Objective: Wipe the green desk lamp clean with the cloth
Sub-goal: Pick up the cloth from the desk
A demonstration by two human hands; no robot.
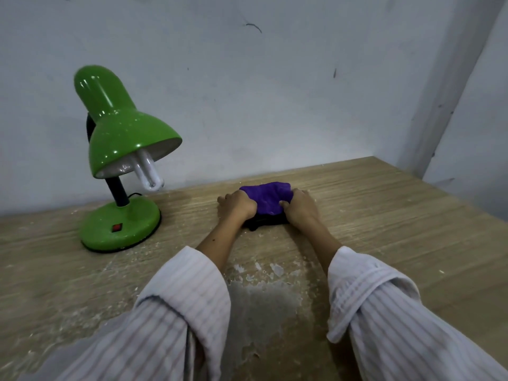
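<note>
Pale wall (275, 92) behind, wooden worktop (384, 229) in front, strewn with whitish flecks and a dull patch near the sleeves (176, 312). Far side, right of centre: purple cloth (268, 196), bunched, dark underside showing at the near edge. Left hand (237, 206) curled closed on its left end, right hand (299, 206) curled closed on its right end, both pressing it to the wood. Well apart to the left: lamp (121, 160), upright on its round base, shade tilted down, white specks on shade and base, bulb (148, 171) poking out. Step in hand, by the look of it: gathering the cloth, wiping not yet begun. Next, probably: lift cloth, carry left to the shade, perhaps steadying the base with one hand, minding the bulb.
</note>
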